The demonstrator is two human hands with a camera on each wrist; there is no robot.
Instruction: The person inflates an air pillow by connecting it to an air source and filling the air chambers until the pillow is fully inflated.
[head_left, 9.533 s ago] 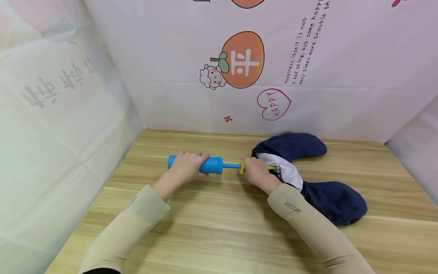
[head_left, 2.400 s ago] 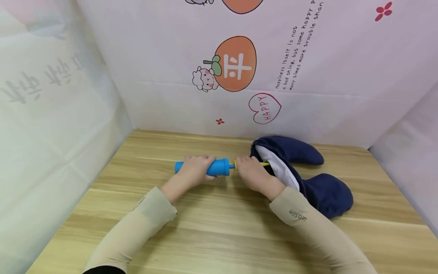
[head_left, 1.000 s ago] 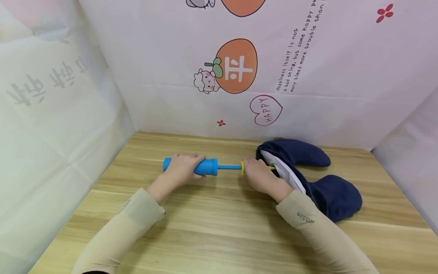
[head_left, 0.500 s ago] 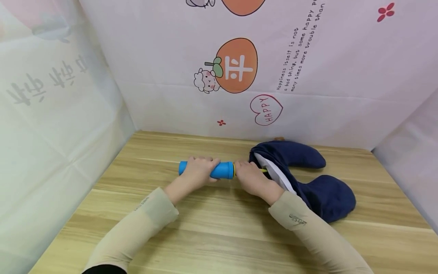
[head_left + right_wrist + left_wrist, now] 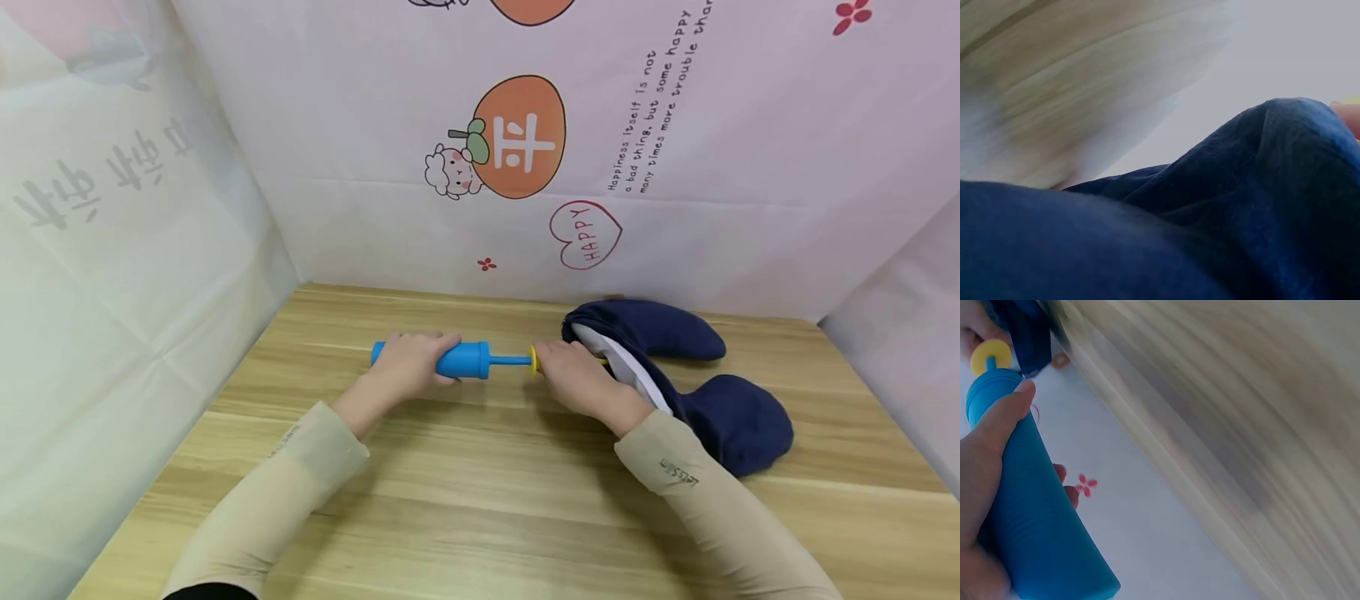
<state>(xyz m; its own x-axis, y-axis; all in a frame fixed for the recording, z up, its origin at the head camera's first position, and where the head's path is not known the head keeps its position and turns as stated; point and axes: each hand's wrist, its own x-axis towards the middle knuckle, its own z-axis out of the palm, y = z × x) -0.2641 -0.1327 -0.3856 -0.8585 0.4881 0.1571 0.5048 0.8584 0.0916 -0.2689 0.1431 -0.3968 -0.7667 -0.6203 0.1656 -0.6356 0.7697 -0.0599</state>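
My left hand [image 5: 408, 367] grips the blue barrel of a hand air pump [image 5: 467, 360], its thumb lying along the barrel in the left wrist view. A thin blue rod [image 5: 510, 360] shows between the barrel and a yellow disc [image 5: 534, 360]. Just beyond the disc, my right hand [image 5: 581, 379] curls round the pump's yellow end. A slim yellow nozzle [image 5: 603, 361] points from that hand into the opening of a navy U-shaped neck pillow [image 5: 742, 421], where white lining [image 5: 633, 375] shows. The nozzle's tip is hidden. Navy cloth [image 5: 1210, 219] fills much of the right wrist view.
Everything lies on a wood-grain table [image 5: 450, 517]. White printed cloth [image 5: 375, 208] stands along its back edge, with more cloth [image 5: 112, 333] on the left side and on the right. A small brown bit [image 5: 1060, 360] shows behind the pillow.
Half a second ago the rod was pushed in; now it is drawn out, my left hand having moved left. The pillow shifted slightly right. Less white lining shows than 9.5 seconds ago.
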